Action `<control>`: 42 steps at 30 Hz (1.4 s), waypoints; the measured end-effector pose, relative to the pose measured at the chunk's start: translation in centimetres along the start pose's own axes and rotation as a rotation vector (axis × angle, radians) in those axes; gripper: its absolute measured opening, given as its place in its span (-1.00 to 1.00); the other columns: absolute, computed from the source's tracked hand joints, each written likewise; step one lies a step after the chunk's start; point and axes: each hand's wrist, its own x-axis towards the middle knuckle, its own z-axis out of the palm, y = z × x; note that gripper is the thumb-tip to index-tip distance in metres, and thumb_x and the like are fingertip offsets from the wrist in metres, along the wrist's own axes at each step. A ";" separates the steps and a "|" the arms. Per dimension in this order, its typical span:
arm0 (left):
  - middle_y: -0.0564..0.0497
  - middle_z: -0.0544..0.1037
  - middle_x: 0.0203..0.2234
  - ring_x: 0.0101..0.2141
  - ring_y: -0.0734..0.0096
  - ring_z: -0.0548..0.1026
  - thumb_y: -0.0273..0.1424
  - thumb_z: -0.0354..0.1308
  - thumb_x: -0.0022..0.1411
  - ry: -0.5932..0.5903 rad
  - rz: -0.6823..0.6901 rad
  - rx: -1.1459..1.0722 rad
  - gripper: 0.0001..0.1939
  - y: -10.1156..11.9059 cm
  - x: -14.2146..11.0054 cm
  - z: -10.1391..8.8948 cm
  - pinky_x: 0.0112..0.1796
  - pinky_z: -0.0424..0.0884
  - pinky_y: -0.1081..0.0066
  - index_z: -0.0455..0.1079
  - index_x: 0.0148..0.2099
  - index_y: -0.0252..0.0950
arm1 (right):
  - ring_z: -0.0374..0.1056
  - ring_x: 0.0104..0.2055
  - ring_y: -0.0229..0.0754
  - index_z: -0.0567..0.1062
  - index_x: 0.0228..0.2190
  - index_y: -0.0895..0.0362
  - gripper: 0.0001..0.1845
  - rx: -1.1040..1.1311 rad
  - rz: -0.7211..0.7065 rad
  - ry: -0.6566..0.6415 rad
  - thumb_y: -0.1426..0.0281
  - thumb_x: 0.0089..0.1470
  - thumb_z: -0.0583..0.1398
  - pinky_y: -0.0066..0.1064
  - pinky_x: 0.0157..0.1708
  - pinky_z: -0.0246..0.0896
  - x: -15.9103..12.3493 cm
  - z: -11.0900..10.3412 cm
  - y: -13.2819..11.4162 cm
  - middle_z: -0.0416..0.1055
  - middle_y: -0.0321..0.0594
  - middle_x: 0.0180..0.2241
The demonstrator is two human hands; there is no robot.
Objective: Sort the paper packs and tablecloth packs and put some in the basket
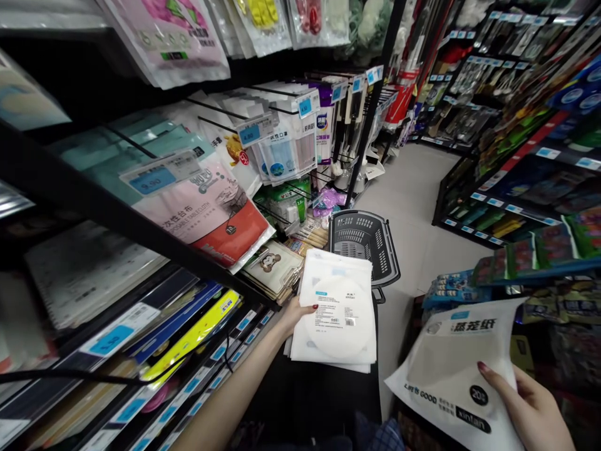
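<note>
My left hand [297, 318] is closed on the left edge of a stack of white packs [339, 341], thumb on top and the other fingers hidden underneath. The top pack shows a pale round shape, small print and a barcode. My right hand [533, 401] grips a single white pack of steamer paper [455, 360] by its right side, thumb across its front. Large dark print and a "20" badge are on that pack, which is held tilted, apart from the stack.
A grey shopping basket [364, 235] stands on the floor beyond the stack. Hanging disposable tablecloth packs [225, 219] and mask packs [287, 153] fill the left rack. Shelves of bagged goods [544, 254] line the right. Grey aisle floor [416, 200] runs between them.
</note>
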 end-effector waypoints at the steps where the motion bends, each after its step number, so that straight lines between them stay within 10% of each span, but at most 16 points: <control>1: -0.27 0.47 -0.17 -0.17 -0.04 0.42 -0.46 0.35 -0.29 -0.004 -0.007 0.002 -0.34 -0.7 0.3 -0.4 -0.13 0.28 0.07 0.31 -0.05 -0.41 | 0.38 -0.43 0.07 0.44 -0.29 0.14 -0.43 -0.054 -0.072 0.000 0.03 -0.34 0.23 -0.30 -0.56 0.27 -0.3 0.3 -0.4 0.47 -0.05 -0.39; 8: -0.28 0.47 -0.18 -0.20 0.05 0.45 -0.37 0.31 -0.17 -0.016 -0.056 -0.018 -0.38 -2.2 1.1 -1.6 -0.12 0.29 0.12 0.27 -0.02 -0.43 | 0.35 -0.45 -0.02 0.45 -0.44 0.10 -0.70 -0.837 -0.596 -0.001 0.21 -0.08 0.02 -0.31 -0.47 0.12 -3.2 12.2 -6.1 0.44 -0.08 -0.52; 15: -0.24 0.47 -0.18 -0.14 0.13 0.42 -0.20 0.14 0.01 0.054 -0.152 -0.202 -0.50 -1.6 1.2 -1.7 -0.10 0.31 0.24 0.31 -0.05 -0.43 | 0.36 -0.35 0.01 0.41 -0.36 0.24 -0.68 -0.993 -0.732 -0.477 0.30 0.02 -0.02 -0.28 -0.41 0.13 -4.0 27.0 -4.7 0.43 0.05 -0.38; 18: -0.23 0.48 -0.19 -0.17 0.09 0.44 -0.35 0.22 -0.05 0.031 -0.123 -0.156 -0.51 -1.4 1.0 -1.8 -0.10 0.31 0.20 0.30 -0.05 -0.42 | 0.34 -0.35 -0.11 0.39 -0.33 0.19 -0.63 -0.814 -0.825 -0.532 0.21 0.08 -0.07 -0.35 -0.37 0.14 -1.9 26.8 -3.5 0.42 -0.07 -0.38; 25: -0.26 0.45 -0.15 -0.18 0.06 0.44 -0.48 0.25 -0.10 -0.060 -0.116 -0.103 -0.45 -1.3 0.6 -1.8 -0.11 0.29 0.12 0.25 -0.01 -0.40 | -0.08 0.12 0.10 0.14 0.06 0.20 -0.35 -0.812 -0.922 0.019 0.09 0.01 0.00 -0.11 0.02 -0.12 5.2 19.2 0.8 0.06 -0.01 0.09; 31: -0.28 0.42 -0.11 -0.16 0.04 0.43 -0.45 0.25 -0.09 -0.066 -0.119 -0.097 -0.41 -1.2 0.6 -1.6 -0.08 0.26 0.10 0.21 0.03 -0.39 | -0.40 0.22 0.08 -0.07 0.15 0.07 -0.34 -0.957 -1.009 -0.013 0.08 0.07 -0.10 0.05 0.09 -0.39 6.5 19.6 4.5 -0.24 -0.18 0.21; 42: -0.31 0.41 -0.11 -0.15 -0.01 0.41 -0.47 0.24 -0.07 -0.077 -0.135 -0.099 -0.44 -1.1 0.7 -1.4 -0.10 0.27 0.06 0.21 0.02 -0.42 | -0.47 0.23 0.06 -0.14 0.17 0.06 -0.33 -0.969 -1.168 -0.097 0.12 0.08 -0.09 -0.03 0.12 -0.32 7.5 20.2 3.1 -0.31 -0.30 0.22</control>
